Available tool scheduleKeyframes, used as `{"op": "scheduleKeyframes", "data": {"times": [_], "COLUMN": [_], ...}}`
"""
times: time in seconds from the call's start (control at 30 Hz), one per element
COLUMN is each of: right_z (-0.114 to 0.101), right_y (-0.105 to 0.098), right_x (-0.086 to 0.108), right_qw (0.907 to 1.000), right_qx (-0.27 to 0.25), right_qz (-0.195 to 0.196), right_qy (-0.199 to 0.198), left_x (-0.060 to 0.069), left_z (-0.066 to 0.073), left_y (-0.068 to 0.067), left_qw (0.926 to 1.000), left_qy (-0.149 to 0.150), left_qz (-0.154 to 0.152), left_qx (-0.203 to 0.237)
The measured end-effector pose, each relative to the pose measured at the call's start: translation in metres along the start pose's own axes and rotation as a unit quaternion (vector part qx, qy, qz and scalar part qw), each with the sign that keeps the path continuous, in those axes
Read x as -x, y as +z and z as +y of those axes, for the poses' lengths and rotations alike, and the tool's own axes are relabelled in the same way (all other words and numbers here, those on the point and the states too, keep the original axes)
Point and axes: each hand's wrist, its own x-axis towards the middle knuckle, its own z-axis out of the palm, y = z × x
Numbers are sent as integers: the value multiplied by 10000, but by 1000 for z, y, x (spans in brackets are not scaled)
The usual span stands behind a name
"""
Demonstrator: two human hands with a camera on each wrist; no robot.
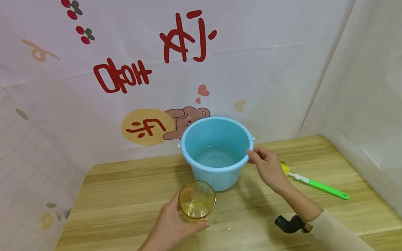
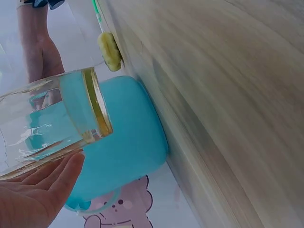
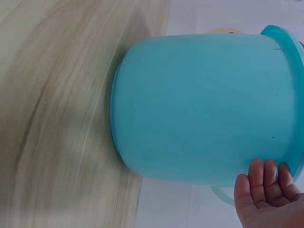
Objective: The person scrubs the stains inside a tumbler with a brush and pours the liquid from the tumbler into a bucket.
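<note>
A clear amber-tinted glass [image 1: 197, 200] is held upright by my left hand [image 1: 170, 228], with fingers and thumb around its side, just in front of the bucket. The left wrist view shows the glass [image 2: 52, 118] resting against the fingers of my left hand [image 2: 42, 190]. The light-blue bucket [image 1: 218, 178] stands on the table with some water at its bottom. My right hand [image 1: 269, 169] pinches the bucket's right rim, thumb on top. From the right wrist view, the fingers of my right hand [image 3: 270, 194] curl below the rim against the bucket's wall [image 3: 199, 109].
A sponge brush with a green handle [image 1: 328, 189] and yellow head [image 1: 285, 168] lies right of the bucket. Small drops of water [image 1: 229, 228] are on the wooden table [image 1: 122, 212]. A printed white cloth [image 1: 272, 75] hangs behind and at both sides.
</note>
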Motion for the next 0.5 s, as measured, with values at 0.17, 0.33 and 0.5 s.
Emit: {"op": "scheduleKeyframes", "data": {"times": [0.17, 0.33, 0.5], "right_z": [0, 1, 4], "right_y": [1, 1, 0], "right_x": [1, 0, 0], "right_qw": [10000, 10000, 10000], "right_qx": [21, -62, -55], "right_qz": [21, 36, 27], "right_qy": [-15, -36, -34], "left_x": [0, 0, -2], "left_z": [-3, -4, -6], "left_y": [-6, -12, -17], "left_qw": [9997, 9989, 9981], "left_qy": [-157, -194, -162], "left_qz": [207, 421, 583], "left_qx": [-3, -18, -67]}}
